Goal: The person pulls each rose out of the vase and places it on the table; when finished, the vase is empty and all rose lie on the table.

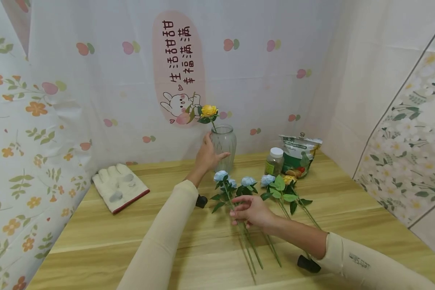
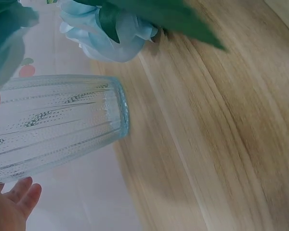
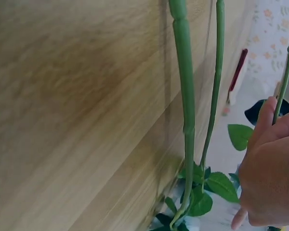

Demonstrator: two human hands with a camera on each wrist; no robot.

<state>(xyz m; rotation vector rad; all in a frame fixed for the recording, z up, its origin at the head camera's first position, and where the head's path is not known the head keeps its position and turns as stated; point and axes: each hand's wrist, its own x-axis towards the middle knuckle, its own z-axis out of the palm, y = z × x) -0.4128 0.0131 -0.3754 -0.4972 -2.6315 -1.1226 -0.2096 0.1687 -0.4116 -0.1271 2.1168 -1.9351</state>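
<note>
A ribbed clear glass vase [image 1: 227,141] stands at the back of the table, with one yellow rose [image 1: 209,111] leaning out of its mouth. My left hand [image 1: 209,155] holds the vase round its side, thumb across the front. In the left wrist view the vase [image 2: 62,122] appears sideways, its base on the wood. My right hand [image 1: 255,213] pinches the green stem of a light blue rose [image 1: 220,175], raised in front of the vase. That stem [image 3: 286,77] shows between the fingers in the right wrist view. Beside it are more blue roses [image 1: 248,181] with long stems.
To the right lie another blue rose [image 1: 267,180] and a yellow rose [image 1: 289,179]. Behind them stand a white-lidded jar [image 1: 274,162] and a green-and-white pouch [image 1: 300,155]. A pale work glove [image 1: 119,187] lies at the left. A patterned curtain [image 1: 123,88] hangs behind the table.
</note>
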